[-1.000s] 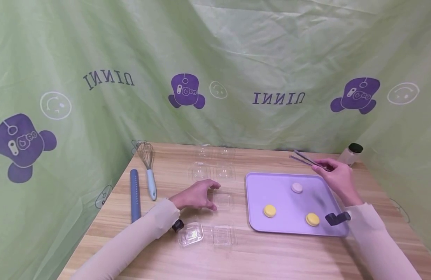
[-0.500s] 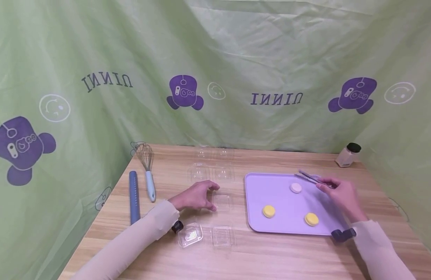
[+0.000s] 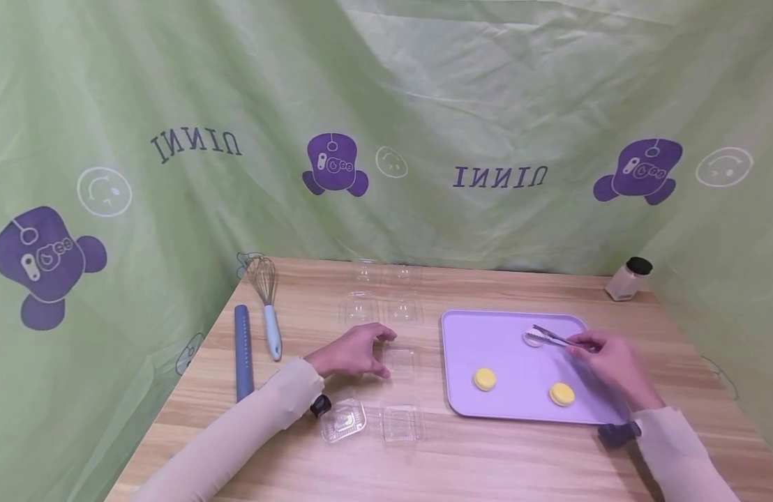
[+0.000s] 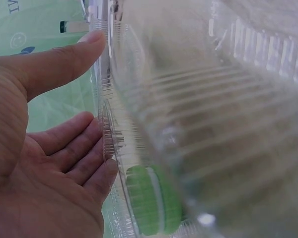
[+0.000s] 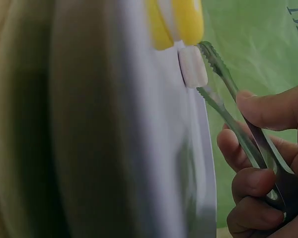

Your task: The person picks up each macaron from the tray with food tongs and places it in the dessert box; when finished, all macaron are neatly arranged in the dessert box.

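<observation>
My right hand (image 3: 619,366) grips metal tongs (image 3: 552,337) over a purple tray (image 3: 506,408). In the right wrist view the serrated tong tips stand on either side of a pale macaron (image 5: 192,67); whether both touch it I cannot tell. Two yellow macarons (image 3: 484,379) (image 3: 561,394) lie nearer the tray's front. My left hand (image 3: 355,351), thumb and fingers spread, is beside a clear plastic container (image 3: 400,362). In the left wrist view its fingertips lie at the clear plastic's edge, and a green macaron (image 4: 154,201) shows through the plastic.
Several clear containers stand behind the left hand, including a domed one (image 3: 359,307). Two more, a tilted one (image 3: 344,420) and a square one (image 3: 400,423), lie in front. A whisk (image 3: 270,314) and a blue bar (image 3: 243,352) lie left. A black-lidded jar (image 3: 628,279) stands back right.
My right hand has brought the tongs from behind the tray's back right, down and forward, to the pale macaron. The left hand stays where it was.
</observation>
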Motion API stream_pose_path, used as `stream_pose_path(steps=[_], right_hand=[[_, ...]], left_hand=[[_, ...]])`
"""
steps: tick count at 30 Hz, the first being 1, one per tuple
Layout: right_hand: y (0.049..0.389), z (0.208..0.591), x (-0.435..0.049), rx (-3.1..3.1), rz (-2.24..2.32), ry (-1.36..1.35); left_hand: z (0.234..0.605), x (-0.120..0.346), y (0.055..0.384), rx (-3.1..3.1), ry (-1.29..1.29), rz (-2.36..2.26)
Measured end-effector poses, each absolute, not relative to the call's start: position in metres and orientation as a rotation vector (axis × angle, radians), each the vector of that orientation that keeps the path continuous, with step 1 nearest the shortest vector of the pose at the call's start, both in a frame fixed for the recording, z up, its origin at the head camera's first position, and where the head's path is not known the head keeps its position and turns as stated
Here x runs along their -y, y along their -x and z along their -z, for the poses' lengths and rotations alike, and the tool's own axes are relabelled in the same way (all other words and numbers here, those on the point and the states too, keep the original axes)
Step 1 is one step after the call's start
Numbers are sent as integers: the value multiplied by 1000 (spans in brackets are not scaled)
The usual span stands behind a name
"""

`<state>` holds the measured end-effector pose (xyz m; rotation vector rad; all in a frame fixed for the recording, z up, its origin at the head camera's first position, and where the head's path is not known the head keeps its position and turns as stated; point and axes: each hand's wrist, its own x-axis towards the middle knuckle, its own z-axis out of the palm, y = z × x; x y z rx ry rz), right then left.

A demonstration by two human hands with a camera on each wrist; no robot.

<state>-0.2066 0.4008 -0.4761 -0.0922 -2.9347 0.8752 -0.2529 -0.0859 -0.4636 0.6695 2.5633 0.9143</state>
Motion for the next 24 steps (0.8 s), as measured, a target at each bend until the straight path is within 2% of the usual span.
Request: stream_pose_path(steps=[24], right_hand=[[200, 481, -389, 2851, -669, 7]], left_hand=[[462, 86, 252, -2579, -695, -884]])
